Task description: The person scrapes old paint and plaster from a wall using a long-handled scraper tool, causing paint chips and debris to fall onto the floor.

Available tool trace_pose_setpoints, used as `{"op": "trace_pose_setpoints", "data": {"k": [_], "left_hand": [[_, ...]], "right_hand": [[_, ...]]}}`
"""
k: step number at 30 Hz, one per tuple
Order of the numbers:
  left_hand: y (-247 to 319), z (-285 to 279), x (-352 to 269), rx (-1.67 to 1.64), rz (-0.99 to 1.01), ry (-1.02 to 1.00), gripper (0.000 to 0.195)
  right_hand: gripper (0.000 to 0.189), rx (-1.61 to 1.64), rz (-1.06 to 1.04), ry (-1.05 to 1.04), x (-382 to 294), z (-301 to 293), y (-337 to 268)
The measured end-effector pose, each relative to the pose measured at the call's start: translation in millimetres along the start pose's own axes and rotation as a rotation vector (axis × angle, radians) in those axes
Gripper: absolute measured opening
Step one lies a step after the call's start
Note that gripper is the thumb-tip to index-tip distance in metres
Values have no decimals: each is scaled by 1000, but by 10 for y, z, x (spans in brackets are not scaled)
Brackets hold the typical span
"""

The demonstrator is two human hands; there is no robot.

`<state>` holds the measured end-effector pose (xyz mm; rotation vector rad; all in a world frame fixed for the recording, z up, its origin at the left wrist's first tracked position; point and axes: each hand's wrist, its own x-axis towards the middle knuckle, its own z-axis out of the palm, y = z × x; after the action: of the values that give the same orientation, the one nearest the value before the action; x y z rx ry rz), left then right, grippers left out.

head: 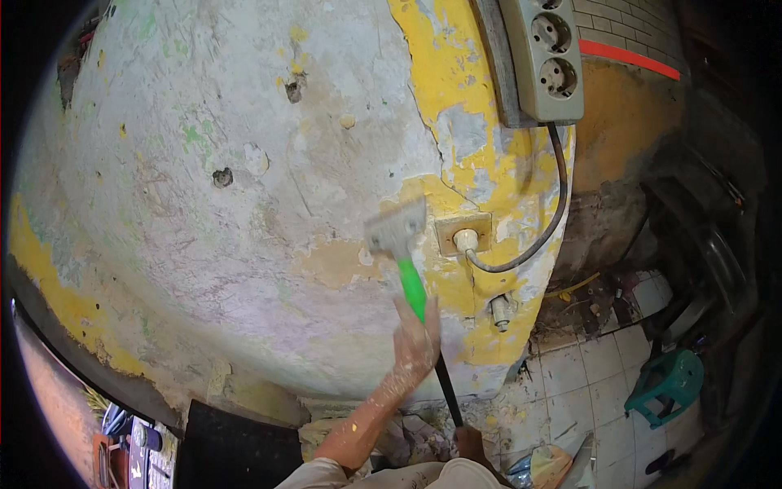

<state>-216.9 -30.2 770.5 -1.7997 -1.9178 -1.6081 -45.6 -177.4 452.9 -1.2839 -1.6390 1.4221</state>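
A long-handled scraper with a wide metal head (396, 227) lies against the wall's peeling paint (342, 263), its head blurred. Below the head comes a bright green grip (412, 287), then a black shaft (449, 388). My left hand (417, 339), dusted with pale specks, wraps the handle just under the green part. Lower down, my right hand (469, 443) holds the shaft near its bottom end. To the right of the scraper head, a plug (465, 239) sits in a yellowed wall socket (482, 229).
A socket strip (553, 67) on a wooden board hangs at upper right, its cable (557, 202) looping down to the plug. A capped pipe fitting (501, 313) juts from the wall. A green plastic stool (666, 388) stands on the tiled floor (565, 391). Debris (421, 437) lies below the wall.
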Motion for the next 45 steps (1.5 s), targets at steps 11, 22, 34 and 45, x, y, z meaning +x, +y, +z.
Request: {"op": "trace_pose_setpoints", "data": {"k": [11, 22, 34, 45], "left_hand": [[205, -74, 240, 47, -4, -67, 75], [892, -485, 492, -225, -146, -56, 57], [1509, -457, 863, -235, -153, -255, 57], [1683, -515, 1466, -57, 191, -35, 49]], "right_hand": [[45, 348, 167, -10, 192, 135, -534], [17, 139, 386, 25, 116, -9, -614], [22, -13, -262, 122, -404, -184, -619], [22, 62, -210, 108, 281, -589, -1651]]}}
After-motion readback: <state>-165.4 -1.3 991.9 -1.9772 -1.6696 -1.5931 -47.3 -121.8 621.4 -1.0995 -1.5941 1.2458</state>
